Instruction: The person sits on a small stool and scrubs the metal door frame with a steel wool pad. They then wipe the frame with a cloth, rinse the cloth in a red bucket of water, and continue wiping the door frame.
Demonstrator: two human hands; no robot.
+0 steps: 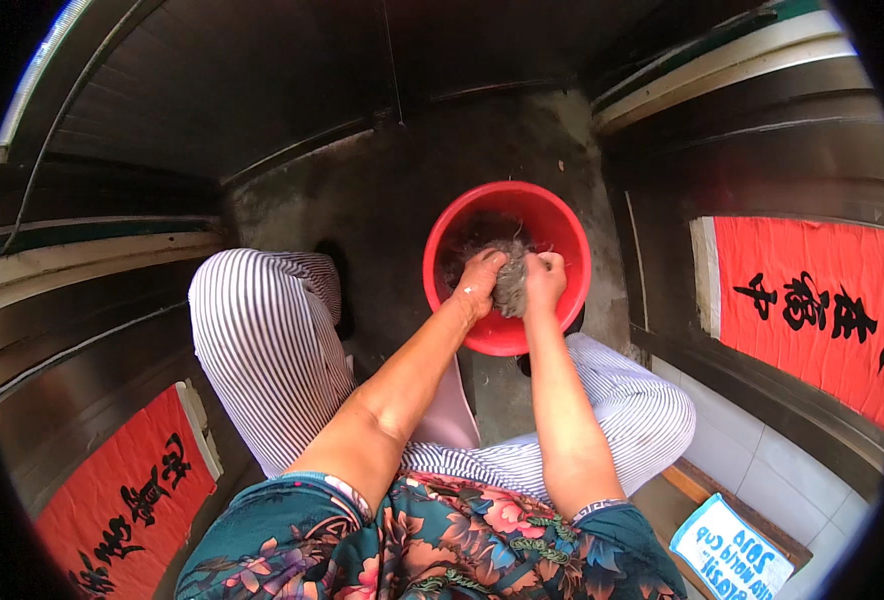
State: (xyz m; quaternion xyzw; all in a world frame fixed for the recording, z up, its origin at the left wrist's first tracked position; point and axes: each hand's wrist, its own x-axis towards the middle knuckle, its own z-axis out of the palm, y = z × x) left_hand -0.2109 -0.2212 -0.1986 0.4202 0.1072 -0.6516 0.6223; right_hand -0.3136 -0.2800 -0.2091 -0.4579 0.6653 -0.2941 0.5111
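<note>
Both my hands are inside a round red plastic bucket on the floor in front of me. Between them is a damp-looking, grey-brown clump, feathery or fibrous, with loose wisps sticking out; what exactly it is cannot be told. My left hand grips its left side, with a small white fleck on the skin near the thumb. The fingers of my right hand are curled against its right side. More dark, wispy stuff lies in the far left part of the bucket.
My knees in striped trousers flank the bucket, above a pale pink surface. Dark wooden panels with red paper strips bearing writing stand on both sides. A printed cloth lies on a wooden ledge at lower right.
</note>
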